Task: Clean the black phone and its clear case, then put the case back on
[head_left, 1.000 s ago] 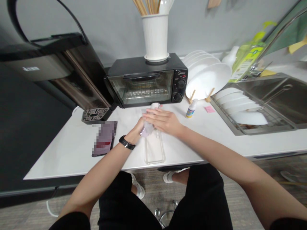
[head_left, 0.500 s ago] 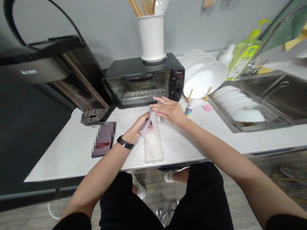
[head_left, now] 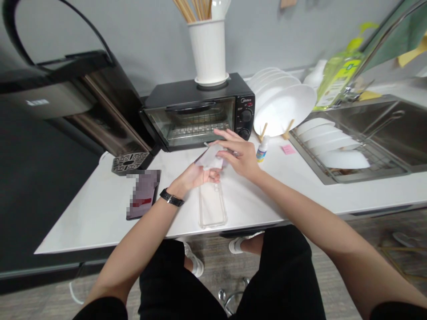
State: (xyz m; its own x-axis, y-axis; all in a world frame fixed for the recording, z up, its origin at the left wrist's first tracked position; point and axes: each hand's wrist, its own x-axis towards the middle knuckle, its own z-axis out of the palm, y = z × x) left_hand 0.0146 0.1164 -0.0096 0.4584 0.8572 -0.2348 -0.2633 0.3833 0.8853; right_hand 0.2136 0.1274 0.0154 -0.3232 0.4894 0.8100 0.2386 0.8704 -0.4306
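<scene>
My left hand, a black-strapped watch on its wrist, holds a lavender phone tilted above the counter. Much of the phone is hidden behind a white tissue. My right hand grips that tissue against the phone with bent fingers. Just below my hands lies a clear phone case, flat on the counter. A small white bottle with a blue and yellow label stands right of my right hand.
Behind my hands is a black toaster oven bearing a white cup of chopsticks. A dark dispenser and a blurred-out flat device are left. White plates, a pink note and a sink rack are right.
The phone has been turned from steeply edge-on to a flatter tilt, and the tissue is spread over more of it. My left palm has rolled upward.
</scene>
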